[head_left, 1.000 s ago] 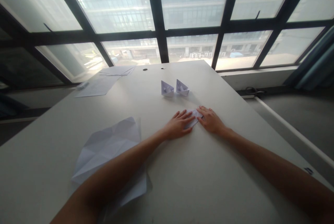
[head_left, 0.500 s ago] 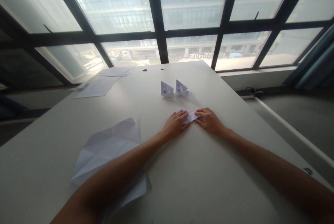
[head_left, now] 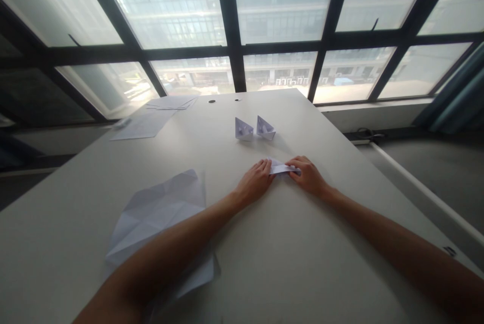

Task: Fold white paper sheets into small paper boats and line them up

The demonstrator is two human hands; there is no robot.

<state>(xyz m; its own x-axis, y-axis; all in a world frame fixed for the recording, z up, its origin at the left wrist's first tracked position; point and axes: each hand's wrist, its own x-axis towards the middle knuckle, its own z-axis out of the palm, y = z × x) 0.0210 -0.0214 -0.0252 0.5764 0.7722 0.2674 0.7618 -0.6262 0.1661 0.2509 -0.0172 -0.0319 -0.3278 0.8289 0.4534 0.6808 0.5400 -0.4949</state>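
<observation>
A small folded white paper (head_left: 280,168) lies on the white table (head_left: 287,263) between my two hands. My left hand (head_left: 255,182) rests palm down at its left end, fingers together and touching the paper's edge. My right hand (head_left: 308,175) pinches the paper's right end between thumb and fingers. Beyond them stand two finished paper boats (head_left: 254,129) side by side.
A large creased white sheet (head_left: 162,218) lies at the near left, partly under my left forearm. More flat sheets (head_left: 151,117) lie at the far left corner. Two small round holes (head_left: 212,101) mark the far edge below the window wall. The floor drops away at the right.
The folded paper has been narrowed from a flat triangle to a thin strip. My right hand went from pressing flat to pinching it, and my left hand slid off to its left end.
</observation>
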